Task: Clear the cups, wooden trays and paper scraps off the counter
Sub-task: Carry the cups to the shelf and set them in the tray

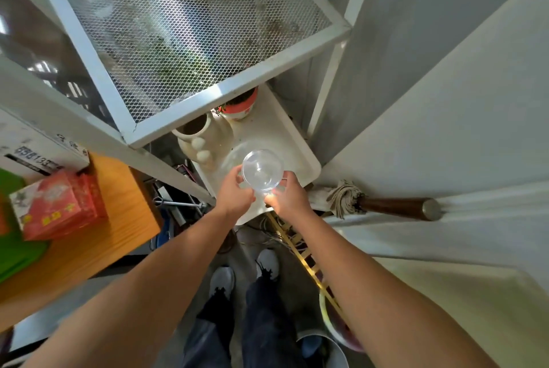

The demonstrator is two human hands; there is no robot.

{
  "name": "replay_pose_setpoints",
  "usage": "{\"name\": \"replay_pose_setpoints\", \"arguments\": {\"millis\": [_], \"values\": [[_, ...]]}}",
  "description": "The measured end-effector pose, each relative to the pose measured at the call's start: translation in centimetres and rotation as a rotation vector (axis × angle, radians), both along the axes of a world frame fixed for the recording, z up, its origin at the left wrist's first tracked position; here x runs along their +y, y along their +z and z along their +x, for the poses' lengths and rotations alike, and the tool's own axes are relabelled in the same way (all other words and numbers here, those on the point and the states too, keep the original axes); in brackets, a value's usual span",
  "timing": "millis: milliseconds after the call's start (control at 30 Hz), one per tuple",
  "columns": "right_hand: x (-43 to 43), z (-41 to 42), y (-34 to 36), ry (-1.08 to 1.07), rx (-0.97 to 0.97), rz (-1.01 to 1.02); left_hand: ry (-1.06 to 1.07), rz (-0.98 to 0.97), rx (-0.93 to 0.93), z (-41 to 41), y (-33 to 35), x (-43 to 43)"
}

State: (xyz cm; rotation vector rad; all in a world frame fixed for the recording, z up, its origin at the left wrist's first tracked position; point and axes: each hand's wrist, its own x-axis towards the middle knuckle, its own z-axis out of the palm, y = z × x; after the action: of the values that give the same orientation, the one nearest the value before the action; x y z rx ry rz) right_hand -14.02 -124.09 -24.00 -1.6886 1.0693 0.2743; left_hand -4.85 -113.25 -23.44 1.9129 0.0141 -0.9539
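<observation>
Beyond the grip, a mesh shelf (190, 40) overhangs the white tray (300, 156) (little headroom). Left hand (236, 195) and right hand (289, 196) both clasp the clear cup (262, 170), held over the tray.

Walls: pale grey panels (430, 85)
Shelving: white metal rack, mesh shelf (184, 28)
Left: orange wooden tabletop (98, 236)
Floor: grey (246, 251)

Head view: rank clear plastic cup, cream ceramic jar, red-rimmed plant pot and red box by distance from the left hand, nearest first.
1. Clear plastic cup: touching the left hand, up and right of it.
2. Cream ceramic jar: on the white tray, up-left of the hand.
3. Red-rimmed plant pot: tray's far end, under the mesh shelf.
4. Red box: far left, on the orange wooden top.
</observation>
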Motion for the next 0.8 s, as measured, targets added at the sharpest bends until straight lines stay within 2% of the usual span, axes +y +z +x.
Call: {"name": "replay_pose_setpoints", "arguments": {"millis": [167,300,433,567,733,800], "values": [[0.5,0.0,1.0,-0.032,0.037,-0.010,0.035,0.072,0.087,-0.2,0.8,0.5],[0.9,-0.3,3.0,-0.021,0.107,-0.043,-0.006,0.158,0.071,-0.2,3.4,1.6],[1.4,-0.5,5.8,0.139,0.254,-0.093,-0.170,0.268,-0.071,-0.2,6.5,3.5],[3.0,-0.2,9.2,0.304,0.225,-0.110,-0.286,0.357,-0.200,-0.5,9.7,6.3],[6.0,0.0,13.9,0.491,0.174,-0.288,-0.485,0.410,-0.411,-1.5,13.6,10.8],[7.9,0.2,15.5,0.562,0.164,-0.343,-0.504,0.397,-0.457,-2.0,15.2,13.1]]}}
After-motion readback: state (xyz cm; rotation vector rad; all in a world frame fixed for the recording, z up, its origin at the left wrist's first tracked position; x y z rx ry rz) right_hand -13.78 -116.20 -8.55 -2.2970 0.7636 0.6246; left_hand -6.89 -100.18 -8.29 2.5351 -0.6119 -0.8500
